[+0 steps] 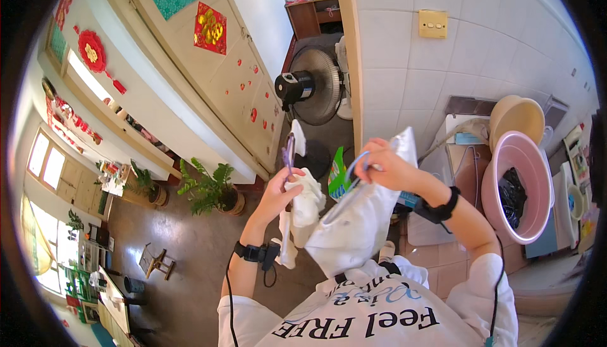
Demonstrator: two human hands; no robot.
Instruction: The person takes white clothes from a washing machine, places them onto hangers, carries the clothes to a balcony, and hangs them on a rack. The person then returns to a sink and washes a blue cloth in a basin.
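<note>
My left hand [280,189] pinches a thin purple hanger [288,151], from which crumpled white cloth pieces [306,200] hang. Whether these are socks or another small garment is hard to tell. On the other side, my right hand [385,165] is closed around a light-blue hanger [358,162]. White, slightly shiny fabric [358,226] drapes below it and reaches toward my shirt. Both hands are raised in front of my chest, apart from each other. A green packet [337,175] shows between the two hanging loads, lower down.
A large black fan [308,85] stands in the doorway ahead. Potted plants [227,197] line the left wall near a door [223,57]. To the right, a pink basin [493,181] holding black plastic leans beside a beige basin [517,114]. A small wooden stool [156,261] stands farther left.
</note>
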